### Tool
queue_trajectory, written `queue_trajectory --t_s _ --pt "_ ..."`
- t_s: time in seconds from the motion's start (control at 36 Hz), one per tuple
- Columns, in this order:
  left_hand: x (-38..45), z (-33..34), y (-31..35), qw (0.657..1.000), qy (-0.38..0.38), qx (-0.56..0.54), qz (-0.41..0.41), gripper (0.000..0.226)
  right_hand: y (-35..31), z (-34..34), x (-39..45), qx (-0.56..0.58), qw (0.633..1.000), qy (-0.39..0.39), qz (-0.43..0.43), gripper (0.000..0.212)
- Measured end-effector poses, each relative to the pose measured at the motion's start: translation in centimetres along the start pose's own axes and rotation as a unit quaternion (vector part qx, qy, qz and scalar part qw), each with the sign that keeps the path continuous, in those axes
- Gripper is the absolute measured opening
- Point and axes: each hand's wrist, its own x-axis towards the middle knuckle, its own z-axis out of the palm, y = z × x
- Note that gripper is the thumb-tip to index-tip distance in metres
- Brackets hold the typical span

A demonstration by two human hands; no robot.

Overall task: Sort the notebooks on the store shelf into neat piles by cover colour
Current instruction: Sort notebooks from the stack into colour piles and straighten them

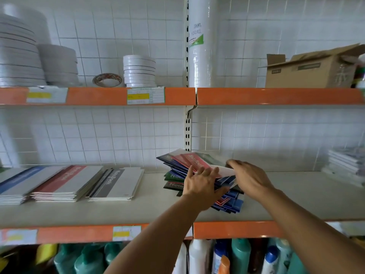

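While both hands (201, 184) on mixed heap (177, 175), three sorted piles (65, 182).

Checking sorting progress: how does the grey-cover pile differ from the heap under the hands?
The grey-cover pile is squared and one colour; the heap is fanned, askew, mixing red, blue and green. No hand touches the pile; both hands are on the heap. Both lie on the middle shelf.

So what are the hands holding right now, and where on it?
Both hands are on the mixed pile of notebooks: the left hand holds its near-left edge, the right hand lies over the right side; its fingertips are hidden.
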Motion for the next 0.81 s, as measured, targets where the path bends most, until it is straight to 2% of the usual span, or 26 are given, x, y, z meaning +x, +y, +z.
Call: queue_trajectory --t_s 0.06,0.14,0.25,0.39,0.47,0.67,0.81 --pt "-0.3 0.1 -0.3 1.000 0.013 0.022 0.007 0.076 -0.1 0.0 -0.2 0.000 1.000 0.000 -0.004 0.062" --pt "-0.8 -0.5 -0.8 0.997 0.049 0.053 0.018 0.076 0.2 0.5 -0.1 -0.012 1.000 0.009 -0.009 0.074" --pt "-1.6 -1.8 -1.5 0.996 0.055 0.070 0.017 0.075 0.4 1.2 0.1 -0.031 0.999 0.006 -0.011 0.075" --pt "-2.5 -2.5 -2.1 0.994 0.069 0.080 0.018 0.041 0.0 0.8 -0.1 -0.036 0.999 -0.006 -0.014 0.078" --pt "-3.1 -3.0 -2.4 0.995 0.060 0.081 -0.001 0.033 -0.2 0.5 -0.3 -0.030 0.999 0.001 -0.022 0.081" --pt "-4.4 -3.1 -3.9 0.989 0.101 0.105 -0.019 0.034 -1.0 0.0 -1.1 0.003 0.999 0.013 -0.053 0.081" --pt "-7.2 -3.5 -5.4 0.982 0.142 0.117 -0.035 0.045 -2.3 0.0 -1.5 0.013 0.997 0.018 -0.072 0.080"
